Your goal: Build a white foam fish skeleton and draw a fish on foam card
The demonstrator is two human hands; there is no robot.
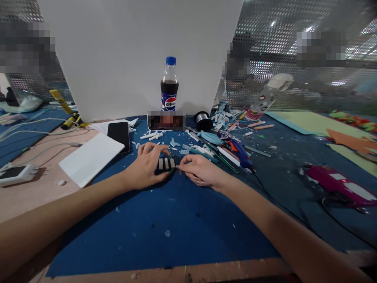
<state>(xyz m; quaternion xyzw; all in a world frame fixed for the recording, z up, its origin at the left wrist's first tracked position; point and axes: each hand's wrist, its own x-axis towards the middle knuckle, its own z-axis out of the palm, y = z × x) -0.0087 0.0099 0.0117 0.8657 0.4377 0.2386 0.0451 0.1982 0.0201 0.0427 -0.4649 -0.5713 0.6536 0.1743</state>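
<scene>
My left hand (145,166) is curved around a small dark block-like piece (166,164) with pale grey strips across it and green along its edges. Its fingers rest at the far side and its thumb at the near side, gripping the piece on the blue mat (165,228). Right beside the piece, my right hand (203,171) is closed in a pinch. The tips of thumb and forefinger hold something tiny and thin at the piece's right end; its kind is too small to make out.
Foam scraps (225,118), a wire spool (203,121) and a blue glue gun (240,153) lie beyond my right hand. A cola bottle (170,86) stands behind a propped phone (166,121). Folded white paper (91,159) lies left; a magenta glue gun (338,184) lies right.
</scene>
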